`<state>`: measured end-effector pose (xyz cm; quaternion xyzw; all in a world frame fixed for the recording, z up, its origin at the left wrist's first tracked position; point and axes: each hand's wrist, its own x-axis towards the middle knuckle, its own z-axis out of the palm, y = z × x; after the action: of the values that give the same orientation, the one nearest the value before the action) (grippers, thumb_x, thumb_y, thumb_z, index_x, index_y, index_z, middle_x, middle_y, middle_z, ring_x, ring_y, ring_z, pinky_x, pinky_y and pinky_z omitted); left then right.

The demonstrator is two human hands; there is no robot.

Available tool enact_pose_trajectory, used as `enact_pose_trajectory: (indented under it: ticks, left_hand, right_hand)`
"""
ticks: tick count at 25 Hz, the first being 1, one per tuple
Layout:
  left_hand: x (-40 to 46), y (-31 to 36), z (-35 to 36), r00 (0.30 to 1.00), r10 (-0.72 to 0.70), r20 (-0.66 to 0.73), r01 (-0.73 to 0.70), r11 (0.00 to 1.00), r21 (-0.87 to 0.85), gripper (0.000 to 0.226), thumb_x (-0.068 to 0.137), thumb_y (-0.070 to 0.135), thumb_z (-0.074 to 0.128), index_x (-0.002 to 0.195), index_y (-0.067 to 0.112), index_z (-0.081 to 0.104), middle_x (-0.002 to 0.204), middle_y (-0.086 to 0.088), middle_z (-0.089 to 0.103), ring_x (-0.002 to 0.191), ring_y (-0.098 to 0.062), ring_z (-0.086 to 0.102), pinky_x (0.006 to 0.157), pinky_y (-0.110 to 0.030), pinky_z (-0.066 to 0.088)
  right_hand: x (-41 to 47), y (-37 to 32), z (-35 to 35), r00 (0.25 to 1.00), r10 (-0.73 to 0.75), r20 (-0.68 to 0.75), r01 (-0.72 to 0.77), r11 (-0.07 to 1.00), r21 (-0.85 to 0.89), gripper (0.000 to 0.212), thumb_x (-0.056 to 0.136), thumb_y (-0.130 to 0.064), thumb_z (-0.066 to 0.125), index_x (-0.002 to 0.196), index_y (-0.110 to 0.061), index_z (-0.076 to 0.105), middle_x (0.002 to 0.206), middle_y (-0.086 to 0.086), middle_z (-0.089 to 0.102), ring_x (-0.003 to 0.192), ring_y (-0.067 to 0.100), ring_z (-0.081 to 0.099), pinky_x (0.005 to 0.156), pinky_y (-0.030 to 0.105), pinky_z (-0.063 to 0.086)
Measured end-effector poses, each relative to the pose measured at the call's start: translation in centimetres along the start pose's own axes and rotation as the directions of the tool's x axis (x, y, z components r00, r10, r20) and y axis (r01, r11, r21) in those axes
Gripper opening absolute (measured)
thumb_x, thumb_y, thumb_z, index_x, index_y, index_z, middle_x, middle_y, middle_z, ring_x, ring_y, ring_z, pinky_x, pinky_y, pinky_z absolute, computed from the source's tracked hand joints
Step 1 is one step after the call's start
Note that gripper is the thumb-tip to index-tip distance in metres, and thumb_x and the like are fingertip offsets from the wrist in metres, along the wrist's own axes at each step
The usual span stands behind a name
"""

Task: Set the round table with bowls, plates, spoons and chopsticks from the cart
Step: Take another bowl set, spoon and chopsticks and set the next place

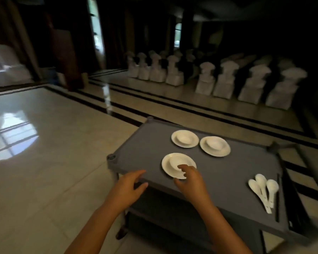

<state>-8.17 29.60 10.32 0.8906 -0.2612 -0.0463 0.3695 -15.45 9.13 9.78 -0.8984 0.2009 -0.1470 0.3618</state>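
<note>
A grey cart (218, 171) stands in front of me. On its top are three white plates, each with a white bowl on it: a near one (170, 167), a far left one (184, 138) and a far right one (215, 146). My right hand (188, 178) is over the near plate's front edge, thumb and fingers apart around its rim. My left hand (130, 186) hovers open at the cart's left front edge. Three white spoons (263, 189) lie at the right, with dark chopsticks (277, 198) beside them. No round table is visible.
A shiny tiled floor (53, 143) lies to the left. Rows of chairs in white covers (228, 79) stand at the back. The cart has a lower shelf (163, 208) and a handle (301, 162) at the right. The room is dim.
</note>
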Motion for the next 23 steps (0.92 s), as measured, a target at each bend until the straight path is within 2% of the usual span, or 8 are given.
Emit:
enact_pose_trajectory:
  ticks: [3, 6, 11, 16, 18, 20, 21, 23]
  left_hand:
    - [3.8, 0.8, 2.3, 0.992, 0.076, 0.105, -0.073, 0.997, -0.033, 0.047, 0.085, 0.03, 0.063, 0.13, 0.023, 0.052, 0.126, -0.002, 0.06, 0.114, -0.014, 0.056, 0.097, -0.025, 0.042]
    - [6.5, 2.2, 5.1, 0.971, 0.117, 0.209, -0.099, 0.991, -0.093, 0.045, 0.086, 0.031, 0.062, 0.129, 0.029, 0.051, 0.121, 0.004, 0.059, 0.109, -0.007, 0.054, 0.093, -0.023, 0.042]
    - [11.3, 4.7, 11.2, 0.941, 0.091, 0.325, -0.024, 0.979, -0.203, 0.039, 0.088, 0.025, 0.061, 0.126, 0.025, 0.054, 0.108, 0.005, 0.06, 0.092, -0.005, 0.057, 0.071, -0.011, 0.043]
    - [17.0, 8.2, 19.6, 0.936, 0.043, 0.35, 0.028, 0.98, -0.197, 0.032, 0.088, 0.023, 0.06, 0.12, 0.022, 0.058, 0.098, 0.005, 0.062, 0.082, -0.005, 0.058, 0.064, -0.007, 0.041]
    - [19.1, 9.4, 22.8, 0.928, -0.001, 0.373, 0.085, 0.974, -0.209, 0.032, 0.088, 0.02, 0.06, 0.12, 0.018, 0.059, 0.099, -0.001, 0.064, 0.085, -0.012, 0.06, 0.07, -0.015, 0.046]
    - [21.0, 10.3, 25.3, 0.917, -0.072, 0.392, 0.18, 0.952, -0.247, 0.032, 0.089, 0.014, 0.058, 0.121, 0.011, 0.058, 0.104, -0.012, 0.067, 0.093, -0.025, 0.065, 0.084, -0.031, 0.049]
    - [21.9, 10.7, 26.4, 0.908, -0.111, 0.404, 0.238, 0.931, -0.278, 0.032, 0.09, 0.012, 0.057, 0.121, 0.009, 0.056, 0.109, -0.015, 0.066, 0.094, -0.029, 0.065, 0.084, -0.034, 0.049]
    - [23.7, 11.0, 28.5, 0.864, -0.217, 0.455, 0.408, 0.831, -0.379, 0.031, 0.093, 0.012, 0.052, 0.124, 0.007, 0.052, 0.113, -0.015, 0.062, 0.085, -0.025, 0.065, 0.073, -0.031, 0.046]
  right_hand:
    - [0.8, 2.3, -1.0, 0.99, 0.111, -0.084, -0.111, 0.994, 0.009, 0.048, 0.081, -0.024, 0.068, 0.127, -0.017, 0.053, 0.127, 0.008, 0.054, 0.112, 0.023, 0.055, 0.093, 0.033, 0.046]
    - [1.6, 5.0, -2.4, 0.968, 0.208, -0.143, -0.204, 0.978, 0.039, 0.049, 0.081, -0.022, 0.069, 0.126, -0.015, 0.053, 0.125, 0.009, 0.056, 0.109, 0.022, 0.058, 0.088, 0.031, 0.047]
    - [3.2, 11.5, -5.4, 0.917, 0.357, -0.176, -0.343, 0.933, 0.109, 0.047, 0.081, -0.019, 0.07, 0.125, -0.014, 0.054, 0.12, 0.011, 0.059, 0.099, 0.018, 0.059, 0.08, 0.029, 0.047]
    - [4.6, 20.5, -9.6, 0.865, 0.464, -0.19, -0.441, 0.884, 0.153, 0.047, 0.079, -0.012, 0.071, 0.123, -0.011, 0.055, 0.115, 0.012, 0.062, 0.091, 0.014, 0.056, 0.077, 0.025, 0.046]
    - [5.0, 23.8, -11.3, 0.832, 0.515, -0.206, -0.492, 0.857, 0.156, 0.046, 0.079, -0.009, 0.071, 0.122, -0.009, 0.056, 0.116, 0.012, 0.063, 0.092, 0.016, 0.058, 0.078, 0.023, 0.042]
    - [5.1, 26.3, -12.7, 0.807, 0.545, -0.229, -0.521, 0.839, 0.16, 0.045, 0.079, -0.008, 0.07, 0.121, -0.009, 0.057, 0.115, 0.014, 0.064, 0.092, 0.019, 0.059, 0.078, 0.022, 0.041]
    - [5.2, 27.3, -13.2, 0.796, 0.555, -0.241, -0.535, 0.832, 0.149, 0.045, 0.079, -0.008, 0.07, 0.122, -0.009, 0.057, 0.115, 0.015, 0.064, 0.093, 0.02, 0.06, 0.078, 0.023, 0.041]
    - [5.2, 29.1, -13.7, 0.759, 0.594, -0.268, -0.588, 0.801, 0.112, 0.044, 0.081, -0.011, 0.068, 0.123, -0.009, 0.056, 0.113, 0.014, 0.065, 0.094, 0.021, 0.061, 0.077, 0.023, 0.042]
